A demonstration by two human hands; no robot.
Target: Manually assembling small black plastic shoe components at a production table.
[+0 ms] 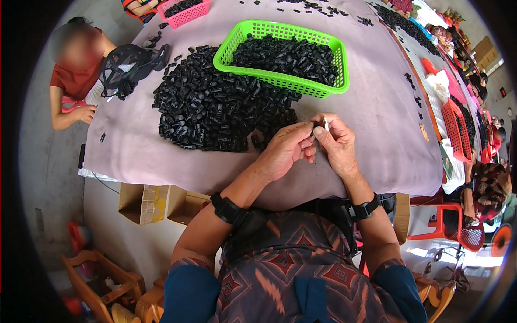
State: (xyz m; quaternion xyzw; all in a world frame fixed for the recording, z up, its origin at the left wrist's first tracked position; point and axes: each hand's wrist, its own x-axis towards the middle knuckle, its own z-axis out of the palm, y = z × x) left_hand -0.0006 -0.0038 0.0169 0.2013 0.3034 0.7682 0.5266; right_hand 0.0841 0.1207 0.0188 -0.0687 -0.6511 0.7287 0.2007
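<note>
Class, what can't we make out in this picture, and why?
All in the head view:
Pale piece: full shape, partly covered by the right hand.
Left hand: its hold, hidden by the hand itself.
Green basket: floor, under black parts.
Pink basket: cut off by top edge.
Co-worker's face: blurred.

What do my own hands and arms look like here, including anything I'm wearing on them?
Your left hand and right hand are ungloved. Each wrist wears a black strap with a dark, blocky unit: left wristband, right wristband. Higher up are short, plain blue sleeves, edged with dark, reddish-patterned cuffs.
</note>
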